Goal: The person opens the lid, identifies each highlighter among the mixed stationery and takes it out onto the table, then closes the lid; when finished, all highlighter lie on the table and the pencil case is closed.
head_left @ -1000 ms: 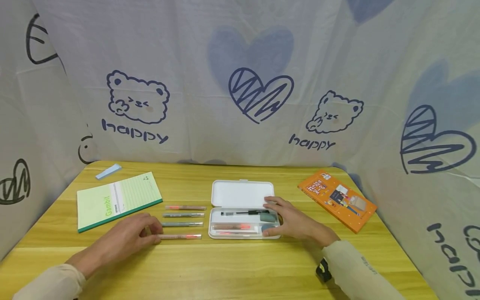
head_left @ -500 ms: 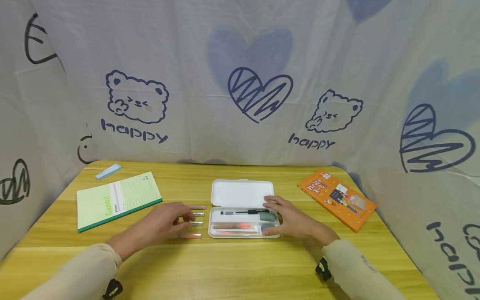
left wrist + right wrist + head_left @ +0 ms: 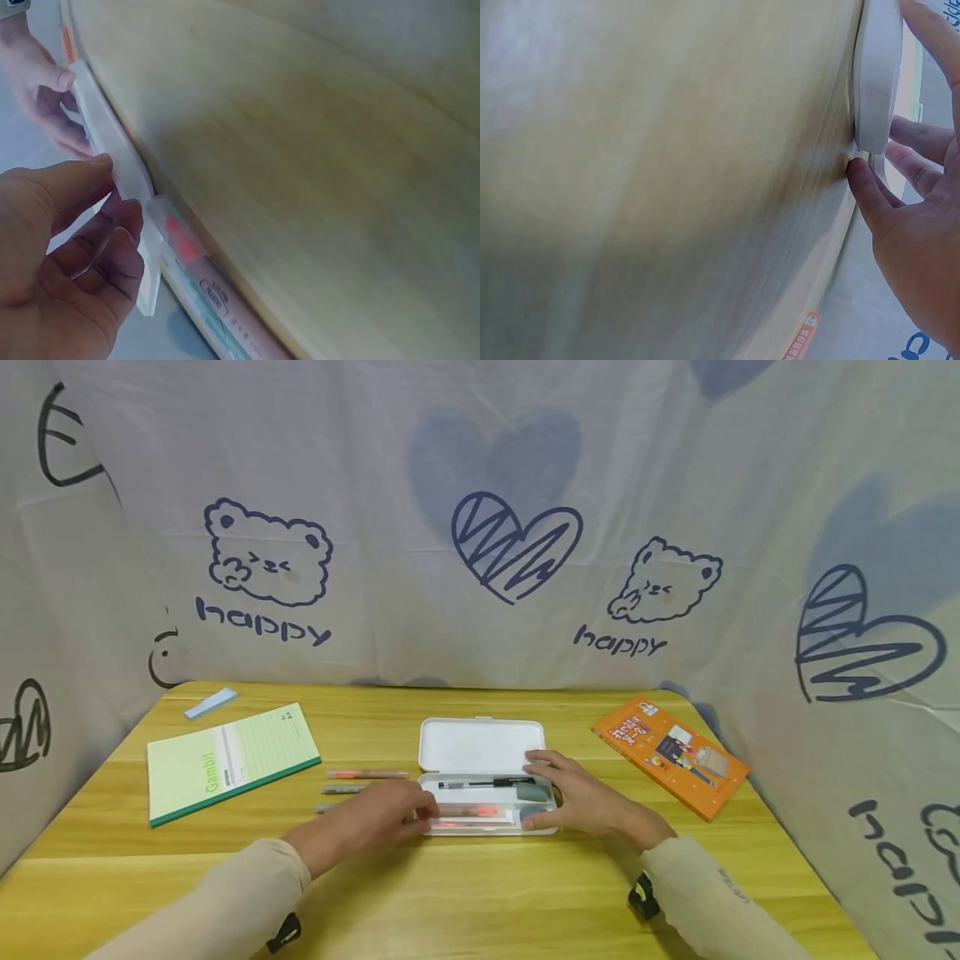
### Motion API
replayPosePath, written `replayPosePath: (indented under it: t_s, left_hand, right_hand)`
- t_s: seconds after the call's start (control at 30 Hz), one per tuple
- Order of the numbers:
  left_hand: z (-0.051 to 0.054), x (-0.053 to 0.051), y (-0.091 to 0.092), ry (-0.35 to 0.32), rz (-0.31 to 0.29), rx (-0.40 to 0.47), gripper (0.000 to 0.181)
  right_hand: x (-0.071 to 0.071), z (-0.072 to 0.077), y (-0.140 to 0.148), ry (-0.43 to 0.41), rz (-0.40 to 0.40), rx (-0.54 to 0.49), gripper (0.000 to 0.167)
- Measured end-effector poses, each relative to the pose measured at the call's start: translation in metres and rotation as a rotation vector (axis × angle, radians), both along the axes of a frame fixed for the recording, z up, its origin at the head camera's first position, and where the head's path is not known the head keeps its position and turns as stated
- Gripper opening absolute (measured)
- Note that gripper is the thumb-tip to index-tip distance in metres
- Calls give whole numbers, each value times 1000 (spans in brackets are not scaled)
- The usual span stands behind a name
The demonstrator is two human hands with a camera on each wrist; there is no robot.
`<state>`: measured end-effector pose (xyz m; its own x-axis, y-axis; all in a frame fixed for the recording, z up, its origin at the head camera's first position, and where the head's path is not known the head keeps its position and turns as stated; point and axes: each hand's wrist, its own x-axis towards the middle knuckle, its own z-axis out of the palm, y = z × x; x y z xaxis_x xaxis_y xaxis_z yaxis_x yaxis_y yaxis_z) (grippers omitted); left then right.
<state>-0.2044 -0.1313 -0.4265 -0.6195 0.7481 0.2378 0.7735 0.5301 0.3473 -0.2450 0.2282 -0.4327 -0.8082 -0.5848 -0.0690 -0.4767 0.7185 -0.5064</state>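
Note:
A white pencil case (image 3: 480,745) lies with its lid laid back in the head view. Inside are a black pen (image 3: 468,785), a grey-green block (image 3: 531,792), a pink-tipped marker (image 3: 472,811) and a bluish item partly under the right thumb. My right hand (image 3: 581,797) grips the case's right end, thumb at the front. My left hand (image 3: 375,818) is at the case's left end, fingers loosely bent, nothing visible between thumb and fingers; contact is unclear. Left of the case lie a pink-tipped marker (image 3: 367,774) and grey markers (image 3: 342,789); another pink-tipped marker (image 3: 225,292) shows in the left wrist view.
A light green notebook (image 3: 262,752) lies at the left, with a pale blue strip (image 3: 212,702) behind it. An orange book (image 3: 671,756) is on the right. A printed cloth (image 3: 390,527) hangs behind and beside the wooden table (image 3: 487,893).
My left hand has moved right, from the left ends of the markers across them to the pencil case's left end. My right hand stays at the right end. The markers lie as before.

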Motion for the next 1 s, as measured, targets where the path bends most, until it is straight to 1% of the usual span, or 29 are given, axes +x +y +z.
replayPosePath:
  t_s: [0.07, 0.1, 0.3, 0.43, 0.6, 0.73, 0.9, 0.97, 1.0]
  left_hand:
    - [0, 2, 4, -7, 15, -18, 5]
    - [5, 6, 7, -25, 41, -31, 3]
    - [9, 9, 18, -53, 104, -74, 5]
    - [9, 9, 21, -74, 141, -85, 6]
    - [10, 9, 23, -97, 178, -71, 4]
    - [14, 8, 24, -106, 180, -64, 4]
    - [17, 6, 20, -175, 196, -38, 5]
    - [18, 6, 17, -190, 207, -18, 5]
    - [19, 6, 15, -186, 208, -9, 4]
  right_hand:
    - [0, 0, 0, -1, -1, -2, 91]
    - [0, 0, 1, 0, -1, -2, 91]
    - [1, 0, 2, 7, -2, 5, 91]
    - [1, 0, 1, 4, -2, 4, 92]
    - [1, 0, 1, -6, -11, 0, 92]
    - [1, -1, 0, -6, -10, 2, 92]
    - [1, 0, -1, -13, -14, 4, 92]
    - [0, 0, -1, -16, -16, 4, 92]
    - [0, 0, -1, -12, -14, 3, 92]
